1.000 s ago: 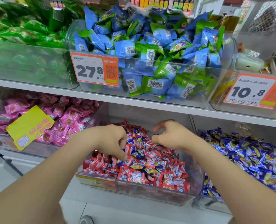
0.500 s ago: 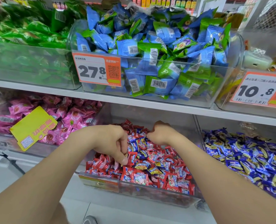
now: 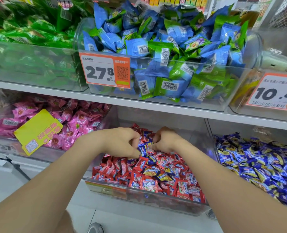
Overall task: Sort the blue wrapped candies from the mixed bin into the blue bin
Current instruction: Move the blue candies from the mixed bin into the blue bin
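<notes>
Item: blue wrapped candy (image 3: 143,149), one small piece in glossy blue film with a yellow and white panel, lying on top of the heap toward the back of the mixed bin (image 3: 105,188). That clear bin sits mid-way along the lower shelf (image 3: 173,115) and is filled mostly with red pieces, with more blue ones scattered toward its front edge. Destination: blue bin (image 3: 214,148), just beside it toward the right end of the same shelf, heaped with blue-and-yellow pieces. Left hand (image 3: 122,143): fingers curled under, thumb and forefinger apparently pinching the left end of the blue piece. Right hand (image 3: 164,142): fingers curled down into the heap at the piece's right side; whether they grip anything cannot be told. Handling, as judged: very light, wrapper crinkly and slick, contents probably firm and not fragile; best taken by a fingertip pinch across the body or at a crimped end, since neighbours shift and slide easily. Writing: the candy's own print is too small to read. Upper-shelf orange-and-white tag (image 3: 104,71) reads "27.8", "500g", with a QR code; a second tag (image 3: 273,93) at the right reads "10.8". A yellow tag (image 3: 38,130) on the pink bin carries a QR code and unreadable characters.
</notes>
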Available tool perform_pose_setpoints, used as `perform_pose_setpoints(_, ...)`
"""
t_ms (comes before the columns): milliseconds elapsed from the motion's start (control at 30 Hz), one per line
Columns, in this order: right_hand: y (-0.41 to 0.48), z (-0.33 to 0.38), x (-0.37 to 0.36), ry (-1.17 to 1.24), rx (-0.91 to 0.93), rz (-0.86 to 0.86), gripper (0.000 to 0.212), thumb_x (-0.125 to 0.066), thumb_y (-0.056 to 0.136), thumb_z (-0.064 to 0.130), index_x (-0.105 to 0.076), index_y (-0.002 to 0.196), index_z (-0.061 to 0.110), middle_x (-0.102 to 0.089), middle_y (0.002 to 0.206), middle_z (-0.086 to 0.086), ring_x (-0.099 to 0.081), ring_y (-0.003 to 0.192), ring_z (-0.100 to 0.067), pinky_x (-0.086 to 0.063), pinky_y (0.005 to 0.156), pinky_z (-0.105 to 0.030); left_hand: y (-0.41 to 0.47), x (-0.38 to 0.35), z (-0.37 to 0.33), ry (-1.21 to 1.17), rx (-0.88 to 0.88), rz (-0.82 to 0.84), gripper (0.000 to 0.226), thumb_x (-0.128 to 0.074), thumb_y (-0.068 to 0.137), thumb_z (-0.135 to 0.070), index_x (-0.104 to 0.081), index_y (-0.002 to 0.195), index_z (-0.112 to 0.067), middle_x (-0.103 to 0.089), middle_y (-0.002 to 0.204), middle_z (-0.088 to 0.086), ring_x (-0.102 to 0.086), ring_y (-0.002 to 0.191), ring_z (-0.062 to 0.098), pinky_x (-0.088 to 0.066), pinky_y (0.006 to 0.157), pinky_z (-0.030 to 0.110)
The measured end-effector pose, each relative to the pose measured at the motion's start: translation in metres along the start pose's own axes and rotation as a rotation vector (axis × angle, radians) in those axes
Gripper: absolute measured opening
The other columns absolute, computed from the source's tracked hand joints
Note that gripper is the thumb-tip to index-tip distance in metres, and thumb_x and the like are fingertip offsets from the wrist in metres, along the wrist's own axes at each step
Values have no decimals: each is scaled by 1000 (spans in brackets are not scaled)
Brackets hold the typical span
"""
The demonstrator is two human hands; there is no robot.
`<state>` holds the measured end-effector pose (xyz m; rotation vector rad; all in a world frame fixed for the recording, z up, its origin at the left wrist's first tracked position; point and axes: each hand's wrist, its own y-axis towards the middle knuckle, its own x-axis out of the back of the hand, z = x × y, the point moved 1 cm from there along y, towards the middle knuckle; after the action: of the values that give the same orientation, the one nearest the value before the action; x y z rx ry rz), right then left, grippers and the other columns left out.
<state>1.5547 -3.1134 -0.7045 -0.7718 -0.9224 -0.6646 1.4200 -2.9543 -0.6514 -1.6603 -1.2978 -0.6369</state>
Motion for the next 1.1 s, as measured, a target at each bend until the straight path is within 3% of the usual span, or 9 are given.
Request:
perform_pose_setpoints(133,-2,2,5,52,4,6,26,-83,85,34,-76,98,12,-76,97,-4,-70,93,-22,-56,76,-31,3,-2,-4,-53,-12,-48,20,-67,88,-34,-54,86,-19,-59,75,-6,-51,64,13,-43,62,28)
perform_pose_setpoints(267,-1,-1,12,103,18,-60,17,-83,81,30,-77,90,18,-75,96,2,-70,90,-17,-56,73,-27,5,0,-7,-94,-16,-107,16,-48,100,-25,-64,99,-21,-62,65,-10,-59,65,11,-44,58,23)
perform_pose_setpoints(400,-2,1,6,89,65,-22,30,-77,87,30,-70,115,21,-68,109,2,-67,100,-20,-51,76,-27,16,-2,-2,1,50,-222,31,-45,104,-42,-58,86,-20,-63,80,2,-55,73,22,-42,66,34)
perform_pose_setpoints(533,2,6,-1,77,99,31,19,-74,87,41,-63,95,27,-57,87,6,-55,76,-13,-39,59,-26,25,-10,2,76,50,-148,32,-48,108,-44,-58,102,-15,-60,87,3,-53,72,20,-41,64,34)
perform_pose_setpoints(633,2,3,0,88,106,76,41,-79,84,34,-66,121,21,-68,99,1,-64,87,-18,-46,67,-26,27,-12,4,35,14,-112,25,-53,106,-41,-61,108,-18,-65,97,2,-59,78,18,-46,69,32)
perform_pose_setpoints(733,-1,0,1,69,100,68,30,-73,90,23,-69,114,5,-64,85,-3,-57,75,-20,-43,63,-29,29,-14,5,68,-18,-78,29,-71,94,-52,-61,102,-25,-60,94,-6,-54,75,9,-43,65,31)
perform_pose_setpoints(900,-11,8,14,173,42,-50,19,-51,99,18,-61,86,7,-61,88,-15,-54,79,-25,-42,68,-34,36,-15,8,-23,-15,-77,15,-66,96,-32,-56,92,-22,-61,84,0,-51,63,17,-41,59,31)
perform_pose_setpoints(1000,-20,11,26,210,-26,-103,29,-36,109,18,-59,109,1,-58,118,-23,-58,111,-37,-46,91,-37,39,-8,11,-160,-18,-197,17,-59,97,-29,-49,85,-21,-57,79,4,-47,66,20,-39,63,34)
perform_pose_setpoints(1100,-28,7,30,195,-53,-136,41,-36,109,37,-61,104,5,-62,106,-18,-61,98,-31,-47,82,-35,44,-3,14,-232,6,-272,13,-54,100,-28,-48,96,-17,-60,79,5,-48,65,21,-38,61,34)
